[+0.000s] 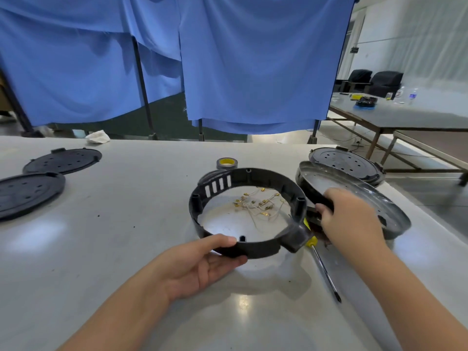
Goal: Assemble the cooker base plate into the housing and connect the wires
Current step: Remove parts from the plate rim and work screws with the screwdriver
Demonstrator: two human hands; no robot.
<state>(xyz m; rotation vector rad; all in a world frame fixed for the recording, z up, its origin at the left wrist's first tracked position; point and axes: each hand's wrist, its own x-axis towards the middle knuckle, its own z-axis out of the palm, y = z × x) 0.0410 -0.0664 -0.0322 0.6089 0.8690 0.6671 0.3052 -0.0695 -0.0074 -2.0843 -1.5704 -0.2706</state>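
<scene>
Left hand (202, 262): pinches housing (247, 211) near rim; stiff, light plastic ring. Right hand (347, 214): grips base plate (354, 196) edge; thin, slippery metal. Support yours underneath.

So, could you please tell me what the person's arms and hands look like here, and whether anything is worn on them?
Both are bare. The left hand and right hand wear no gloves, and no rings, watch or bands show on the fingers or wrists. Both forearms are uncovered as far as the bottom edge of the picture; no sleeve, cuff, cable or marking is visible on either.
</scene>
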